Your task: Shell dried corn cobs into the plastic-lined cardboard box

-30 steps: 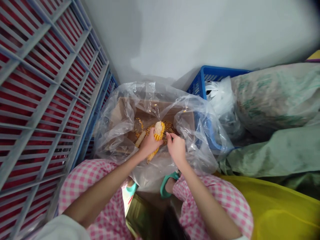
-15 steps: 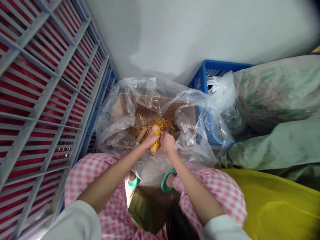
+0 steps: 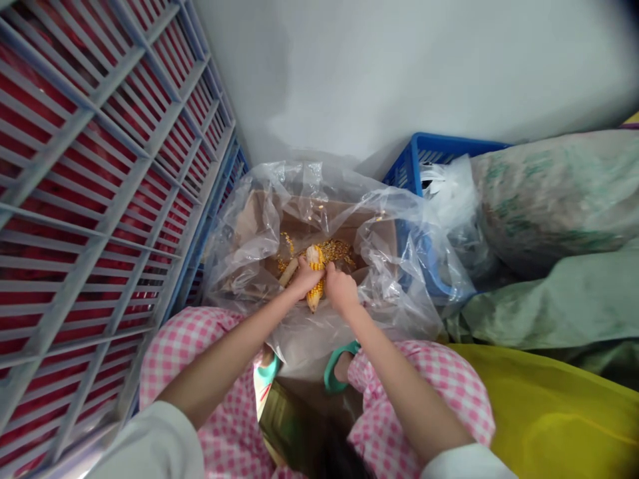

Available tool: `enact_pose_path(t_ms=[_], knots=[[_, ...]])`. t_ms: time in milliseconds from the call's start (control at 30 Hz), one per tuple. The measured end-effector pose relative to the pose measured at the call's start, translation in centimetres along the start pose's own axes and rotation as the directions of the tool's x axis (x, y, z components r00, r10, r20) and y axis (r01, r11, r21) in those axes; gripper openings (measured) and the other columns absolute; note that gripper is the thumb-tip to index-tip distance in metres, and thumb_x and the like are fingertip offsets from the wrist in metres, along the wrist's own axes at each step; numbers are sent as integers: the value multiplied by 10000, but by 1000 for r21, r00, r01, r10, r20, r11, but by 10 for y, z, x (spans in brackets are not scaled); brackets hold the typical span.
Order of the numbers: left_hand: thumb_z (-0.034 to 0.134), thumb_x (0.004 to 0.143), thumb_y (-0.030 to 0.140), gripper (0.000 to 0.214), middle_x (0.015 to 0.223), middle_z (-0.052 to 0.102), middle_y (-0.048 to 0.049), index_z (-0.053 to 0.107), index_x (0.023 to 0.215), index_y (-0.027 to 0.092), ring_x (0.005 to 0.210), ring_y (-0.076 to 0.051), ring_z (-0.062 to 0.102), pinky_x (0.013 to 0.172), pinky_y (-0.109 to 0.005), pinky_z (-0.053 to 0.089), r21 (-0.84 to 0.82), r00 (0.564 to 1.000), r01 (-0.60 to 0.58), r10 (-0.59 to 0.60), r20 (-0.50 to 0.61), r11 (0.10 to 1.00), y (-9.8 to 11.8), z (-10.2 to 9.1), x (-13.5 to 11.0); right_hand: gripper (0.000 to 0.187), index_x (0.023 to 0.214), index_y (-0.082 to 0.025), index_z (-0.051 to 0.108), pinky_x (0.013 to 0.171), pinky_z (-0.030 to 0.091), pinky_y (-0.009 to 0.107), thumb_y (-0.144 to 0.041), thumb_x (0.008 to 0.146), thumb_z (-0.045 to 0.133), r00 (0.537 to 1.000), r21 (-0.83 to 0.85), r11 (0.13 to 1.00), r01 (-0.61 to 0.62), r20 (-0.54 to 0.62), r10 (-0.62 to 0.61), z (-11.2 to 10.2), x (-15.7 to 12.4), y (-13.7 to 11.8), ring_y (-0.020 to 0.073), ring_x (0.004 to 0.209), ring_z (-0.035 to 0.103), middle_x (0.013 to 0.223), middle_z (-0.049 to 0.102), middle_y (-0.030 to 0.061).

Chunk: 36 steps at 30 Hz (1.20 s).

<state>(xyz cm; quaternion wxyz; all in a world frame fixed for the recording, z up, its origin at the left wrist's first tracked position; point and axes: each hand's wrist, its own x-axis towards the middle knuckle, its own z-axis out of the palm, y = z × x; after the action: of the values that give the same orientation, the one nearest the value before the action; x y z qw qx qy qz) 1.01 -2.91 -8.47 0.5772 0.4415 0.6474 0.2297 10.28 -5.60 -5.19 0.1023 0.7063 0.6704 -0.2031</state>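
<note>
Two hands are gripping the forward-pointing corn cob — left hand clenched around it, right hand pinching its side.

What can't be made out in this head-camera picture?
Head view:
- Middle of the corn cob: hidden by the left hand and right hand.
- Most of the blue crate: hidden by plastic bags.
- Red stuff: the grille hides what it is.
- Sack contents: hidden by its cloth.

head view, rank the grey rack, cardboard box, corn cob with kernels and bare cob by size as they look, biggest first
1. Grey slatted rack
2. Cardboard box
3. Too close to rank: corn cob with kernels and bare cob, both partly hidden.
</note>
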Motion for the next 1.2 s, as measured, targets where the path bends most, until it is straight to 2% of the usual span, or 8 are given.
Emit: enact_pose_path(t_ms=[167, 267, 367, 567, 700, 867, 967, 1200], knots=[[613, 608, 176, 603, 1055, 552, -122, 290, 1117, 173, 857, -182, 585, 650, -256, 458, -33, 981, 184, -182, 73, 982, 26, -4, -15, 298, 1078, -100, 445, 659, 441, 317, -96, 825, 289, 993, 52, 995, 84, 77, -88, -19, -5, 5, 260, 824, 625, 905, 634, 169], [592, 587, 147, 609, 996, 560, -91, 314, 1127, 191, 771, -174, 586, 590, -258, 461, -56, 973, 178, -167, 158, 982, 38, -13, -21, 294, 1066, -112, 482, 655, 431, 314, -128, 826, 314, 986, 79, 992, 99, 127, -108, -38, -4, 15, 270, 831, 624, 895, 645, 169], [575, 576, 138, 674, 945, 552, -56, 294, 1183, 223, 735, -160, 565, 576, -251, 450, -99, 971, 112, -87, 223, 989, 51, -23, -26, 297, 1063, -184, 516, 691, 418, 285, -231, 870, 295, 991, 204, 972, 118, 31, -127, -57, -5, 27, 227, 854, 620, 938, 651, 120], [584, 572, 157, 788, 965, 546, -23, 237, 1268, 282, 794, -166, 552, 660, -267, 447, -236, 953, -56, 123, 277, 970, 86, -36, -32, 294, 990, -239, 591, 797, 388, 267, -354, 856, 356, 961, 589, 773, 235, -259, -94, -88, -11, 50, 169, 902, 584, 983, 649, 21], [586, 571, 163, 785, 961, 543, -11, 253, 1270, 294, 812, -169, 548, 687, -269, 437, -202, 940, -58, 122, 319, 978, 100, -40, -32, 313, 922, -218, 634, 734, 393, 257, -391, 825, 392, 965, 734, 629, 256, -236, -117, -99, -4, 63, 151, 813, 563, 926, 648, 7], [555, 571, 170, 752, 990, 537, -3, 291, 1264, 296, 859, -186, 533, 731, -284, 421, -114, 944, -106, 136, 302, 988, 102, -40, -23, 350, 844, -186, 657, 506, 300, 218, -436, 790, 418, 981, 815, 547, 193, -137, -140, -106, 2, 72, 90, 495, 400, 602, 542, -18], [550, 563, 172, 750, 1064, 519, -13, 310, 1266, 281, 927, -204, 509, 784, -297, 407, -42, 954, -148, 154, 256, 988, 103, -38, -21, 352, 804, -180, 661, 496, 269, 214, -442, 781, 427, 984, 815, 553, 175, -130, -119, -106, 5, 73, 85, 485, 372, 559, 502, -25], [564, 550, 146, 754, 1156, 488, -49, 334, 1263, 227, 992, -222, 484, 855, -322, 372, 83, 965, -245, 235, 114, 966, 104, -34, -18, 316, 703, -171, 661, 575, 299, 223, -391, 770, 445, 973, 694, 690, 206, -220, -69, -108, 9, 75, 118, 590, 470, 629, 590, -7]])
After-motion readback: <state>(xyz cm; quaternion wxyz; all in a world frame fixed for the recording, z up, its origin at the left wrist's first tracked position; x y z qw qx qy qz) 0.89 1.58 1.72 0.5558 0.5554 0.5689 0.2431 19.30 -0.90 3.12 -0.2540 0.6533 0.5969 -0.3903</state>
